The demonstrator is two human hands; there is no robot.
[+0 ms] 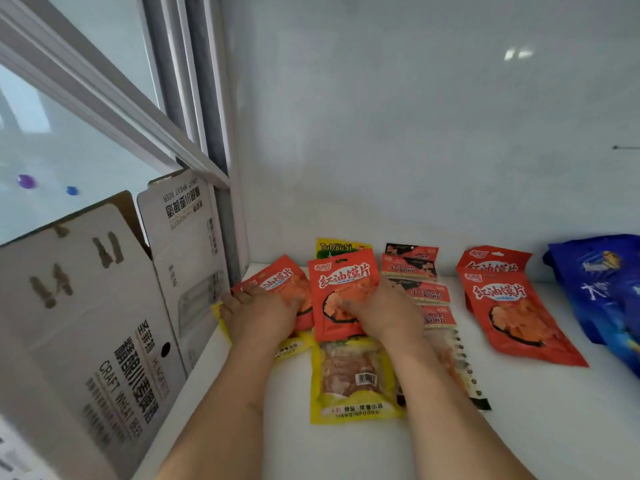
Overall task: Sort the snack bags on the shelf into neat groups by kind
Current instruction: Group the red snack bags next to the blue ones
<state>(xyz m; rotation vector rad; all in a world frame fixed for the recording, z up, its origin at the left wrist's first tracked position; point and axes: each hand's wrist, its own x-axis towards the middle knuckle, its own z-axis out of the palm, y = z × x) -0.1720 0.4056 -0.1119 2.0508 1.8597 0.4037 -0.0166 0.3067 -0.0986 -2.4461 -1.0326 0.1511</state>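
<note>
Several snack bags lie on a white shelf (519,410). My left hand (256,317) rests on an orange-red bag (280,278) at the far left, fingers curled over its lower part. My right hand (381,313) presses on a second orange-red bag (341,285) in the middle, which lies over a yellow bag (353,382). Another yellow bag (337,247) peeks out behind it. A column of red-and-black bags (415,271) runs beside my right hand. Two more orange-red bags (516,317) lie stacked to the right.
A blue bag (602,285) lies at the right edge. An open cardboard beer box (104,323) stands left of the shelf, under a window frame (166,133). The white back wall (415,133) rises directly behind the bags.
</note>
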